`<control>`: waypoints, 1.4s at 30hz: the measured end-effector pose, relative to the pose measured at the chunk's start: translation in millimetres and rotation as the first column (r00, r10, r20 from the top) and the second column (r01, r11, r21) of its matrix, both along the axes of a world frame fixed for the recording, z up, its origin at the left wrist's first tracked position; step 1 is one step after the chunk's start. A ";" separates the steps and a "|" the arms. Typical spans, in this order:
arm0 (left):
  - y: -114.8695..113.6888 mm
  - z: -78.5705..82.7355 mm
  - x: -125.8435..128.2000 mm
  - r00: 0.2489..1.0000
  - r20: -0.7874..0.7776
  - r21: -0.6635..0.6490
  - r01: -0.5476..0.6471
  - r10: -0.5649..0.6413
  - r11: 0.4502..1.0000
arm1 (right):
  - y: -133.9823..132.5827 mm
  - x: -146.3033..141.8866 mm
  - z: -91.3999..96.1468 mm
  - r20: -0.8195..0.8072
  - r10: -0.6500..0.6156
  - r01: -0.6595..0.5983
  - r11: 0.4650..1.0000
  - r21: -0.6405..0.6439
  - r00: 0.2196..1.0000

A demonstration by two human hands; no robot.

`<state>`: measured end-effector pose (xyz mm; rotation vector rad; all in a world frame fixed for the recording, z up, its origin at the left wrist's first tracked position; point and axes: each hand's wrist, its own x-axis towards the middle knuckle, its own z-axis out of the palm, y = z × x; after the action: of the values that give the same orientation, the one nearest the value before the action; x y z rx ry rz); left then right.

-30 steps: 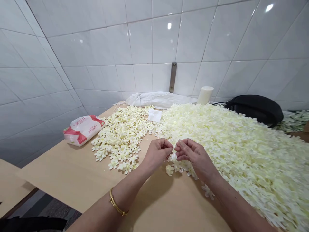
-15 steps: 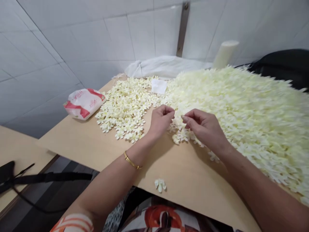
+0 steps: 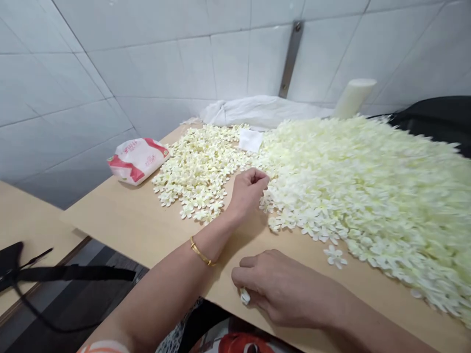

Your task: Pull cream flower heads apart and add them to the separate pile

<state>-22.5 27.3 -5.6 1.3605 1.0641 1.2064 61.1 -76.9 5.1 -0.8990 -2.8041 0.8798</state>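
Pinching a single flower (image 3: 245, 296) at the near edge of the tabletop (image 3: 147, 230), the fingers (image 3: 250, 274) of a worker's right hand (image 3: 285, 289) close thumb to forefinger on the small cream bloom. It lies a little left of centre, right at the lip of the board. The grip looks best kept light and taken on the petals' edge, as the flower seems thin and easily creased. So close to the lip, a sideways nudge could tip it off the board. Lifting straight up, rather than dragging, appears the safer course.

Farther in, the left hand (image 3: 248, 189) rests with its fingers (image 3: 259, 179) curled in against the palm; whether they enclose anything cannot be told. A gold bangle (image 3: 200, 253) circles that wrist. The left hand sits between two lots of the same blooms: a thin scatter (image 3: 198, 169) to the left and a deep heap (image 3: 368, 176) covering the right of the tabletop. One stray flower (image 3: 334, 256) lies apart on the heap's near side.

Beyond, a red-and-white tissue pack (image 3: 138, 159) lies at far left. A white cloth (image 3: 257, 110) and a pale cylinder (image 3: 353, 98) sit against the tiled wall (image 3: 165, 63), and a black bag (image 3: 437, 120) shows at far right.
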 end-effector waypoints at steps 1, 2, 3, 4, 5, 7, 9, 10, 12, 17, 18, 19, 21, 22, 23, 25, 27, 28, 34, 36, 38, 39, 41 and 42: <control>-1.5 0.7 0.3 0.998 -0.002 -0.007 0.055 -0.055 0.998 | 3.8 3.6 0.5 -0.032 -0.030 0.029 0.999 -0.014 0.999; -3.0 1.4 0.5 0.993 0.000 -0.028 0.119 -0.119 0.993 | 8.4 9.4 2.8 -0.071 -0.076 0.074 0.996 -0.042 0.995; -4.6 2.0 0.8 0.982 0.004 -0.059 0.191 -0.191 0.980 | 13.4 17.0 6.5 -0.113 -0.138 0.129 0.988 -0.084 0.984; -6.1 2.6 0.9 0.965 0.003 -0.091 0.261 -0.262 0.961 | 18.5 25.9 11.1 -0.151 -0.210 0.189 0.972 -0.143 0.966; -7.5 3.2 1.0 0.945 -0.004 -0.124 0.324 -0.327 0.938 | 23.5 35.5 16.0 -0.190 -0.284 0.239 0.944 -0.229 0.940; -9.6 4.0 0.7 0.897 -0.055 -0.194 0.421 -0.438 0.886 | 32.6 54.3 24.3 -0.280 -0.431 0.312 0.869 -0.383 0.858; -10.6 5.0 0.0 0.852 -0.121 -0.261 0.468 -0.510 0.844 | 40.1 68.6 27.4 -0.372 -0.577 0.370 0.786 -0.495 0.727; -10.8 5.6 -0.6 0.840 -0.145 -0.280 0.472 -0.523 0.836 | 43.5 73.3 26.6 -0.401 -0.643 0.407 0.744 -0.530 0.653; -10.5 7.2 -1.5 0.851 -0.148 -0.255 0.459 -0.504 0.851 | 50.1 78.3 21.5 -0.459 -0.746 0.483 0.664 -0.571 0.483; -13.0 9.7 1.6 0.903 0.122 -0.130 0.426 -0.412 0.895 | 62.1 76.1 11.9 -0.472 -0.800 0.617 0.591 -0.519 0.370; -14.5 9.4 3.4 0.910 0.148 -0.099 0.403 -0.387 0.910 | 62.7 74.6 12.7 -0.469 -0.786 0.657 0.605 -0.449 0.403; -16.2 8.9 5.4 0.920 0.153 -0.073 0.375 -0.362 0.924 | 62.7 73.0 13.9 -0.462 -0.770 0.693 0.619 -0.369 0.441; -19.2 7.6 9.4 0.937 0.137 -0.041 0.330 -0.322 0.943 | 61.5 69.8 16.0 -0.446 -0.740 0.736 0.638 -0.227 0.504; -20.3 6.8 11.1 0.943 0.129 -0.034 0.312 -0.306 0.949 | 60.7 68.6 15.9 -0.440 -0.730 0.739 0.646 -0.191 0.524; -21.0 5.9 12.4 0.949 0.126 -0.031 0.296 -0.290 0.955 | 59.9 67.6 14.9 -0.438 -0.722 0.735 0.654 -0.179 0.536; -21.6 4.2 13.9 0.952 0.123 -0.032 0.285 -0.279 0.958 | 58.3 67.0 10.5 -0.437 -0.717 0.727 0.662 -0.183 0.543; -21.0 2.4 13.9 0.948 0.118 -0.039 0.303 -0.297 0.952 | 56.9 68.2 5.4 -0.437 -0.718 0.720 0.665 -0.199 0.542; -20.3 1.6 13.6 0.942 0.119 -0.047 0.322 -0.315 0.945 | 56.5 69.4 3.7 -0.439 -0.718 0.709 0.669 -0.223 0.540; -15.3 -1.5 10.6 0.898 0.242 -0.174 0.413 -0.368 0.894 | 56.6 78.3 7.3 -0.459 -0.731 0.418 0.673 -0.611 0.505; -15.1 -2.0 10.7 0.901 0.258 -0.203 0.403 -0.348 0.893 | 57.1 79.3 8.1 -0.439 -0.760 0.374 0.630 -0.681 0.479; -16.0 -2.0 11.3 0.917 0.237 -0.188 0.367 -0.321 0.911 | 57.5 78.6 6.7 -0.425 -0.779 0.366 0.603 -0.709 0.461; -16.7 -1.9 11.7 0.926 0.221 -0.168 0.346 -0.307 0.923 | 57.5 77.6 5.5 -0.425 -0.781 0.378 0.603 -0.703 0.457; -18.0 -1.2 12.4 0.941 0.191 -0.121 0.305 -0.280 0.945 | 57.2 74.5 2.7 -0.442 -0.770 0.433 0.629 -0.646 0.460; -18.6 -0.8 12.6 0.947 0.178 -0.103 0.287 -0.266 0.953 | 56.8 72.4 1.4 -0.455 -0.760 0.467 0.647 -0.603 0.465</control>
<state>-9.9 8.8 -6.5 1.2425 0.7904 1.0047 133.5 -20.1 6.5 -1.2174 -1.4648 1.3001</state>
